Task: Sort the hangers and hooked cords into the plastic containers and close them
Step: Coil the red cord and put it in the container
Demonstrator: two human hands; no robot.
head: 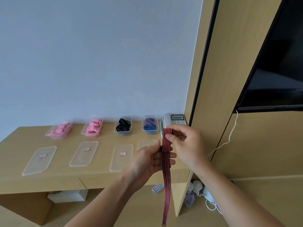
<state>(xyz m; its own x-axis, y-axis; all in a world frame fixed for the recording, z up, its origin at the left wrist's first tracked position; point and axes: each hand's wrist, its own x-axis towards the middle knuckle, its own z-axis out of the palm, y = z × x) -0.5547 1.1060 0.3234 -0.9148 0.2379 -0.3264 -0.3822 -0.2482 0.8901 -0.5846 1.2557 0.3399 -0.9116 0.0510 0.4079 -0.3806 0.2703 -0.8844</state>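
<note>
Four clear plastic tubs (59,130) sit in a row at the back of the wooden bench (101,176): two with pink hangers (93,126), one with black cords (123,125), one with blue and pink cords (149,125). Four flat see-through lids (39,160) lie in front, three showing small labels; the fourth is half hidden behind the hands. The red-and-black striped cord (166,169) is flat and ribbed, folded over at the top. The right hand (185,145) pinches the fold, the left hand (147,163) grips it just below, and the rest hangs down past the bench edge.
</note>
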